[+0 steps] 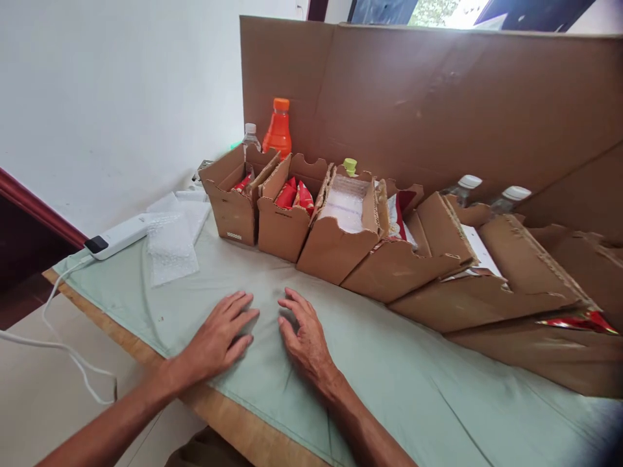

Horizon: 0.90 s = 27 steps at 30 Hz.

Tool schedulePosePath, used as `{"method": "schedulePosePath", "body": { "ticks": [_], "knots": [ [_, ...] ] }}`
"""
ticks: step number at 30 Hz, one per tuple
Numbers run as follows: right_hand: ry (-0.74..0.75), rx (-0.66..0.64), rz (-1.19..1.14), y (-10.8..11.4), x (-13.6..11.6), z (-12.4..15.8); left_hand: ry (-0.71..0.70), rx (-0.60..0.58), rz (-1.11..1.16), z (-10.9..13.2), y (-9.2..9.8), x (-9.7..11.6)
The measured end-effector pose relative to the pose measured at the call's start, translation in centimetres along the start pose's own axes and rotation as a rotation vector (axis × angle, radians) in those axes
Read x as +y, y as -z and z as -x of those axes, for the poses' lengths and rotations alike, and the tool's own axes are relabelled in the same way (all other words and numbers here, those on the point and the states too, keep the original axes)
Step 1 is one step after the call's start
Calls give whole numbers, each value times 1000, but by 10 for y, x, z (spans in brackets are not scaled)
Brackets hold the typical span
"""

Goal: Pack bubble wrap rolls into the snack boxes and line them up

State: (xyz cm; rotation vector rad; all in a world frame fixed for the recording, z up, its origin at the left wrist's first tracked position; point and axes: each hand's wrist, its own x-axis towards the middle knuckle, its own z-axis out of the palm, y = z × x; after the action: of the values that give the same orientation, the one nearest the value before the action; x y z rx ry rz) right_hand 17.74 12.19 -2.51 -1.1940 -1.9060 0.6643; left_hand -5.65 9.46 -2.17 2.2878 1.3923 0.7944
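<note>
Cardboard boxes rowed across the far side of the table, nothing in grip.
Left hand and right hand over the near side, loosely spread, both empty; row probably keeps each opening in easy reach (red packets show in one). Pale green cloth covers the tabletop, bubble wrap at left, tall cardboard panel behind, white wall far left.

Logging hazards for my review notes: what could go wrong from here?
The cord hangs past the edge of the table, so a snag might drag the white device. The orange bottle stands behind the boxes; pushing them back could tip it. The bubble wrap lies loose, so the left hand, nearer to it, might brush it aside.
</note>
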Motion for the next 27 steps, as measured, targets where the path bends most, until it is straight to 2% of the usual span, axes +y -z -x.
{"method": "schedulePosePath", "body": {
  "ticks": [3,7,11,13,15,18,21,24,27],
  "knots": [
    [71,-52,32,12,-29,-27,-61,70,-86,22,-3,3],
    [85,-142,151,20,-89,-105,-76,150,-56,21,-5,4],
    [39,-165,376,4,-129,-185,-90,238,7,17,-5,5],
    [-13,-146,443,-9,-134,-210,-68,331,29,17,-5,5],
    [-43,-122,457,-20,-134,-222,-15,448,25,18,-3,4],
    [-35,-101,423,-29,-133,-220,115,625,12,19,2,5],
    [-3,-94,376,-29,-139,-197,243,768,142,22,6,8],
    [36,-112,330,-21,-149,-154,299,894,403,29,9,10],
    [103,-100,198,2,-154,-100,341,1040,599,40,16,11]
  ]
}}
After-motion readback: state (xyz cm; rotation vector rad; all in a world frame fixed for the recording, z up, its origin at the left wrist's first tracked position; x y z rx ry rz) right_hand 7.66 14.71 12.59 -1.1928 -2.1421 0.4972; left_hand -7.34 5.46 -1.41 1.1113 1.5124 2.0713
